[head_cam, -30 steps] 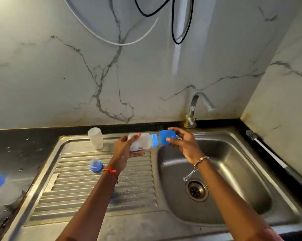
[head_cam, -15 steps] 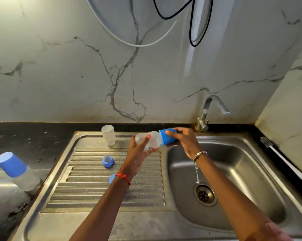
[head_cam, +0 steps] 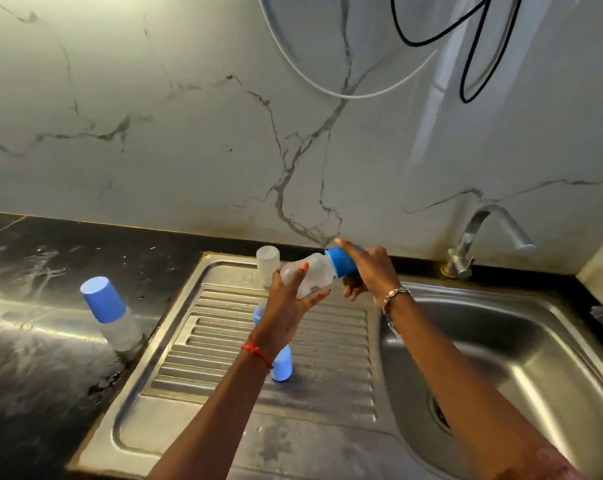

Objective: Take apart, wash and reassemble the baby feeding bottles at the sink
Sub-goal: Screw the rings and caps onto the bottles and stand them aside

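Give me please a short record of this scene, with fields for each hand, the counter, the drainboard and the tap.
left hand: holds the clear bottle, tilted
right hand: grips the blue cap at that bottle's neck
counter: a capped bottle, standing
drainboard: an empty bottle body, a loose blue cap
tap: no water seen

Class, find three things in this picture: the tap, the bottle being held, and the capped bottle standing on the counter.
tap (head_cam: 471, 230): head view, on the rising neck of the spout.
held bottle (head_cam: 319, 268): head view, on its clear body.
capped bottle (head_cam: 103, 299): head view, on its blue cap.
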